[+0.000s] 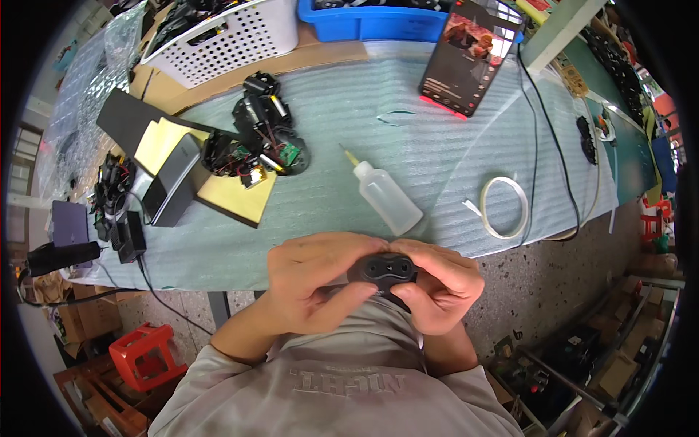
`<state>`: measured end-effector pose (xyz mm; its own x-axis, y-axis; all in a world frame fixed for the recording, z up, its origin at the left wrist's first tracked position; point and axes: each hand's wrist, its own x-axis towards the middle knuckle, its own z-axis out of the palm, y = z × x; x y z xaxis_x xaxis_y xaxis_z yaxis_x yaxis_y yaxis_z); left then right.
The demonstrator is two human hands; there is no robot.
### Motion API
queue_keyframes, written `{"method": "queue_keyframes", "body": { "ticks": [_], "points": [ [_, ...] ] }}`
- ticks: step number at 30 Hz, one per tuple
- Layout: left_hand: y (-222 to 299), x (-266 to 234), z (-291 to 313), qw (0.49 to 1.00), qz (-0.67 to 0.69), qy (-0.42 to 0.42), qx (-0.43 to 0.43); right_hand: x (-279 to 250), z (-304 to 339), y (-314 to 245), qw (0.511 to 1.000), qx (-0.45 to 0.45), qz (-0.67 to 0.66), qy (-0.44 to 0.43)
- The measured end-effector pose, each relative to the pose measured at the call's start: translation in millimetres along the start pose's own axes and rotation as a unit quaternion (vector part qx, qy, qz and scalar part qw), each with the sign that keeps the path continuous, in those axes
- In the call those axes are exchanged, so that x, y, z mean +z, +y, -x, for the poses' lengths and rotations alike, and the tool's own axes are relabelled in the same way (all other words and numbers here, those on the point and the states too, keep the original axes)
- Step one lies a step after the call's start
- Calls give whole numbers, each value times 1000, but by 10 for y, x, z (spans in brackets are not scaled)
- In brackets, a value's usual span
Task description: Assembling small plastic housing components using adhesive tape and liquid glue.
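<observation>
Two hands, the left hand (309,280) and right hand (437,280), grip a small black oval housing (382,271) between them at the counter's (408,138) near edge, a squeeze bottle (389,197) lying just beyond at twelve o'clock.

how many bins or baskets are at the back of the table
2: a white perforated basket at the back left and a blue bin beside it at the back centre; both are cut off by the frame.

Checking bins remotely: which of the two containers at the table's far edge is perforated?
The white basket, far left; its walls are full of holes, while the blue bin beside it is solid-walled.
</observation>
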<state>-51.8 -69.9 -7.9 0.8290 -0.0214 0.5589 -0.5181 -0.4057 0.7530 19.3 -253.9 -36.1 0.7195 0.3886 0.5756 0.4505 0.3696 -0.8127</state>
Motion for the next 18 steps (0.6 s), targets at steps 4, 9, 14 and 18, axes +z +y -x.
{"method": "queue_keyframes", "body": {
  "ticks": [4, 9, 14, 18],
  "points": [
    [9, 177, 21, 994, 74, 35, -70, 61, 2, -59, 999, 24, 41, 25],
    [-20, 147, 93, 971, 191, 57, -133, -240, -135, -331, 965, -46, 258, 9],
    [29, 120, 97, 974, 146, 56, -165, -686, -126, -302, 740, 63, 669, 16],
    [-12, 218, 112, 969, 154, 100, -163, -636, -62, -324, 751, 29, 659, -5]
  ]
}}
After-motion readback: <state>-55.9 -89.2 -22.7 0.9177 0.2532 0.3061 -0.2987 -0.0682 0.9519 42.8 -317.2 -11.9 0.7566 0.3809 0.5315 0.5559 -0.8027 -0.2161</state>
